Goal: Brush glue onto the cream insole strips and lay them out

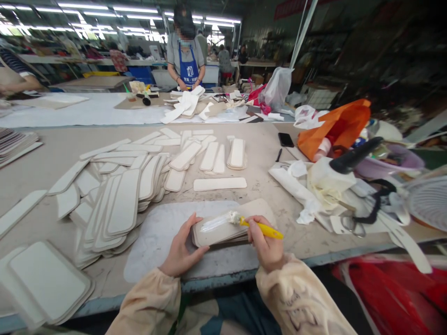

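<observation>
Strips stacked on the table are held at the left end by the fingers of the left hand, while the right hand has its fingers wrapped round a brush; the top strip looks partly coated, nearby pieces uncoated

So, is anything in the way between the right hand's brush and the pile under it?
Nothing visible is. The right hand holds the yellow brush, whose bristles seem to touch the pile's top piece. The left hand is at the pile's left end, not between them.
</observation>
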The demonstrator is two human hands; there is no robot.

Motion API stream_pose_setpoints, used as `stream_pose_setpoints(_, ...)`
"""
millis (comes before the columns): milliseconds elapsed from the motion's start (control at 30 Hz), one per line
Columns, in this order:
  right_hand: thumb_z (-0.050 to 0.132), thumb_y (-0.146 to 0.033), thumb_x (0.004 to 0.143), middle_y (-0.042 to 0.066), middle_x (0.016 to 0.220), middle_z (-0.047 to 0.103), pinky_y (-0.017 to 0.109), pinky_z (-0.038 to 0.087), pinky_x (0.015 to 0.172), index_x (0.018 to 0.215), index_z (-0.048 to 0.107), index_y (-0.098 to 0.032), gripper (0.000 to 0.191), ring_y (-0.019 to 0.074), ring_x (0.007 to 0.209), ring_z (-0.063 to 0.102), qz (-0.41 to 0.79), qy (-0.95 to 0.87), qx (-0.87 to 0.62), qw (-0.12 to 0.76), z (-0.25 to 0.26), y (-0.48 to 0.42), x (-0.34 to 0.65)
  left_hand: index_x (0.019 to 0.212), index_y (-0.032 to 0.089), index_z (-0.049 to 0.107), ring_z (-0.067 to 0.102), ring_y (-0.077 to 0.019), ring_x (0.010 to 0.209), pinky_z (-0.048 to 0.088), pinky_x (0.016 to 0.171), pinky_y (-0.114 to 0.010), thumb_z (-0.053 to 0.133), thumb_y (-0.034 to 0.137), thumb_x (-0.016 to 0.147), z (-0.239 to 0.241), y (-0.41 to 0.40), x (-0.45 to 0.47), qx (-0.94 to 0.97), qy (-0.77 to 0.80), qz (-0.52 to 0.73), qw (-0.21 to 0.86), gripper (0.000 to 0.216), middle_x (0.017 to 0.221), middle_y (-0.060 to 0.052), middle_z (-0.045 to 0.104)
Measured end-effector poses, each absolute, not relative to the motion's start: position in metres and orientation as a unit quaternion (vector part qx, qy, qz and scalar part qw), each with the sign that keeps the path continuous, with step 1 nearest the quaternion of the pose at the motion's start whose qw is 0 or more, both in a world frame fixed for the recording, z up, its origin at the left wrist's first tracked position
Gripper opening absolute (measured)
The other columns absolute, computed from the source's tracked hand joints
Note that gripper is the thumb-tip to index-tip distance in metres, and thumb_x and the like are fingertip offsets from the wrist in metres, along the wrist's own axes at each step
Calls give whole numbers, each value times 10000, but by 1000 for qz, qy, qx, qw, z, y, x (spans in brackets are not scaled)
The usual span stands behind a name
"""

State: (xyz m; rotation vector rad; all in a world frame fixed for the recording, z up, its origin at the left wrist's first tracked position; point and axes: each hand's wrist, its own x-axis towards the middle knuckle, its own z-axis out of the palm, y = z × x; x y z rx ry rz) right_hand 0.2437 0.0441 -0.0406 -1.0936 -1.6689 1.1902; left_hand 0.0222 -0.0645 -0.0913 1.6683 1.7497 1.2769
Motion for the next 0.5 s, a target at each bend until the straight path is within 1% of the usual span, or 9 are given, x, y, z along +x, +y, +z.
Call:
stream_pose_setpoints(367,461,-462,882,-23,521,529,263,414,490,897,618,-173,329,136,459,505,313,-656,-550,412,-40,83,288,1443,231,238,502,-269,1215,356,1071,-456,689,275,747,-90,-64,23,595,628,460,200,830,1318,-117,519)
stream_pose_setpoints(500,462,-469,875,-22,520,536,265,416,490,880,618,-173,335,140,470,512,279,-647,-576,415,-43,91,297,1441,235,242,499,-268,1218,350,1075,-457,690,275,745,-91,-64,22,594,628,460,204,829,1320,-115,519)
